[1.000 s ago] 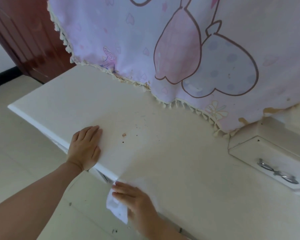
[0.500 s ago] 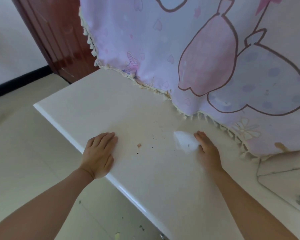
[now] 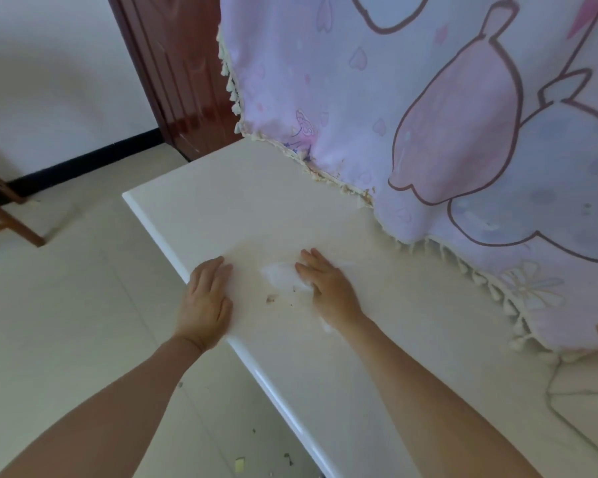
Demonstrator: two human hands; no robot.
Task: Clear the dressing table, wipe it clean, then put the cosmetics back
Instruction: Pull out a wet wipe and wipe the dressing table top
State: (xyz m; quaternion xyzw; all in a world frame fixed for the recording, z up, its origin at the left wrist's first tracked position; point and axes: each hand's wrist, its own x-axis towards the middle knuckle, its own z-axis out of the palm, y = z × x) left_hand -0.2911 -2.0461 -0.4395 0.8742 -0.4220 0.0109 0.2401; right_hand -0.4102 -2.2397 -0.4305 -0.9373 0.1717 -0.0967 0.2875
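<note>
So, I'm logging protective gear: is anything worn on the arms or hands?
No. The left forearm and right forearm are bare, with no sleeves in view. The left hand and right hand have no gloves, and no watch, bracelet or ring shows.

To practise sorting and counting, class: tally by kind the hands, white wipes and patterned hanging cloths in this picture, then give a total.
Hands: 2, the left hand and the right hand
White wipe: 1
Patterned hanging cloth: 1
Total: 4
</note>
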